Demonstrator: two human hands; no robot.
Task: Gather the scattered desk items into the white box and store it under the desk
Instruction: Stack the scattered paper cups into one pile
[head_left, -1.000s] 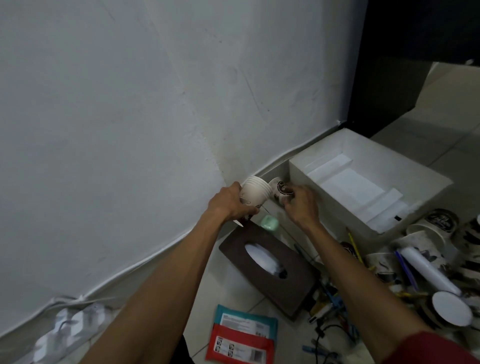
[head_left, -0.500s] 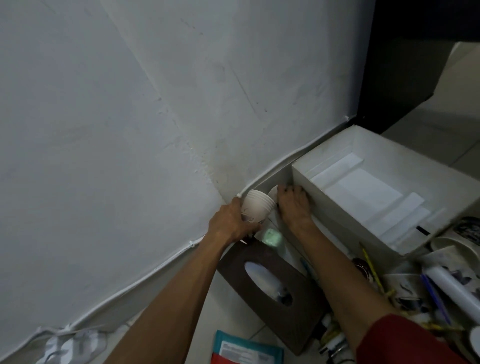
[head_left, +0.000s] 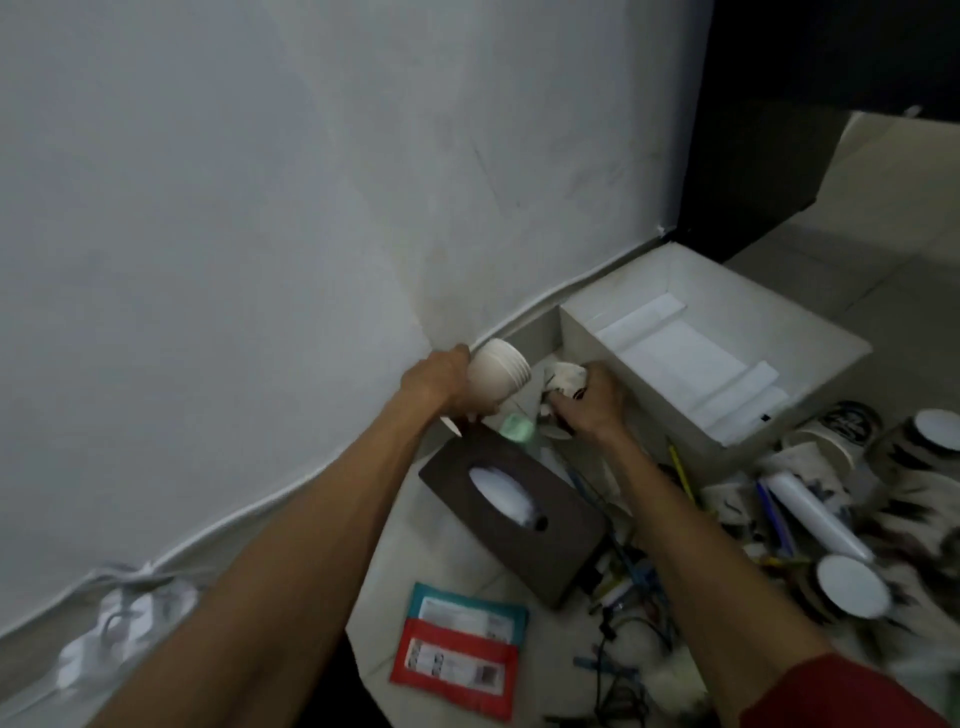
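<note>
Head view: left hand (head_left: 436, 379) wraps its grip around one stack of ribbed paper cups (head_left: 498, 376); right hand (head_left: 592, 402) clutches one crumpled printed cup (head_left: 563, 378), just beside the rectangular white cardboard box (head_left: 763, 317) on the floor (head_left: 857, 249).

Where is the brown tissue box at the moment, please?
In the head view the brown tissue box lies on the floor at centre, just below the left hand and its paper cups, left of the white box.

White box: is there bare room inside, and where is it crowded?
The white box holds only flat white inserts. Beyond it, floor tiles are free. Crowded: cups and pens heaped right of the tissue box.
</note>
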